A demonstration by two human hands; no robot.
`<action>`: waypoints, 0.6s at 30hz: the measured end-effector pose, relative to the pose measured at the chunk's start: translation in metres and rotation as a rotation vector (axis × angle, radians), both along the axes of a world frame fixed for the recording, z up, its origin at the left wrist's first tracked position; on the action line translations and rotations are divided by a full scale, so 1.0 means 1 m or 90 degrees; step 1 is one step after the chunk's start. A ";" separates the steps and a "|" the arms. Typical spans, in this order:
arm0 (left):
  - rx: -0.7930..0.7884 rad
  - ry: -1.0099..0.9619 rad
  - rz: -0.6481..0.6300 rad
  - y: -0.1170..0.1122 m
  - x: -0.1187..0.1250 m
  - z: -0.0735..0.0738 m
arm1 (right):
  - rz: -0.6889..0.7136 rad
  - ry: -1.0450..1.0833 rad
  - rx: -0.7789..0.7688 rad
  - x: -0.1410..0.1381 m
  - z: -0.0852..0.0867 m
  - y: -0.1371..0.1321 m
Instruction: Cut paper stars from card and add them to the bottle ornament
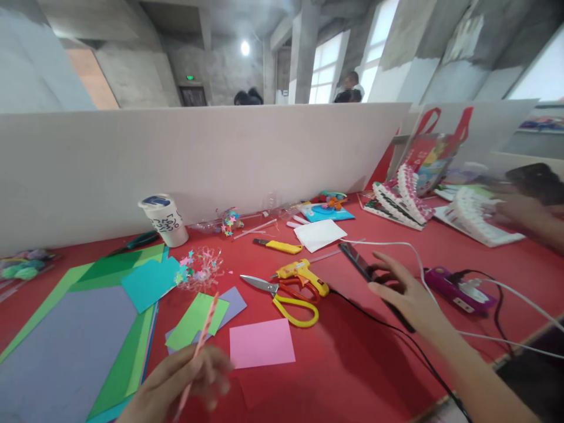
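My left hand (187, 376), low in the view, is closed around a pink patterned pencil (207, 328) that points up and away. At right, my right hand (409, 294) has its fingers bent over the edge of a dark phone (355, 261), and hides part of it. A pink paper card (262, 343) lies between the hands. Beyond it are scissors (298, 314) with yellow handles and a yellow glue gun (304, 273). Close to my left hand, a light green card (198, 317) overlaps a purple card (237, 302).
Coloured sheets (66, 346) are stacked at left, near a white cup (165, 220). A yellow utility knife (282, 247) lies centrally. Cables run by a purple power strip (460, 291). A white board (198, 158) stands behind. Another person's arm (533, 217) reaches in at far right.
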State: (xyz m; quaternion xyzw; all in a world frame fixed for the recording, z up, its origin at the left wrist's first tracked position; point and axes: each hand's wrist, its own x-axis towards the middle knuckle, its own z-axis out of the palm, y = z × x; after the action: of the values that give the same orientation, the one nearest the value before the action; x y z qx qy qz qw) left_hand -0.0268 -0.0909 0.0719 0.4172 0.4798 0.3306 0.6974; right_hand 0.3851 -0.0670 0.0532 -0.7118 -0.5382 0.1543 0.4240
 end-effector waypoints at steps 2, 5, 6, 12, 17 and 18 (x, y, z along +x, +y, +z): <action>0.021 -0.110 -0.005 0.009 0.040 0.013 | 0.047 0.018 0.020 -0.041 0.010 -0.011; 0.001 -0.317 0.000 0.015 0.099 0.020 | 0.076 0.066 0.031 -0.101 0.016 -0.021; -0.013 -0.372 -0.004 0.016 0.113 0.020 | 0.088 0.069 0.034 -0.117 0.017 -0.022; -0.186 -0.457 0.140 0.024 0.127 0.023 | 0.181 0.234 -0.002 -0.147 0.015 -0.030; -0.206 -0.492 0.176 0.030 0.108 0.027 | 0.337 0.572 -0.194 -0.143 0.012 -0.041; -0.190 -0.495 0.154 0.029 0.106 0.026 | 0.352 0.595 -0.226 -0.144 0.011 -0.043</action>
State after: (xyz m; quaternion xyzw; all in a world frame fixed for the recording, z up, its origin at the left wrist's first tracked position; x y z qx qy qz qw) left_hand 0.0790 -0.0614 0.0981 0.0966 0.2692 0.4698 0.8351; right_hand 0.2411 -0.1098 0.0646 -0.4610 -0.4257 0.6458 0.4350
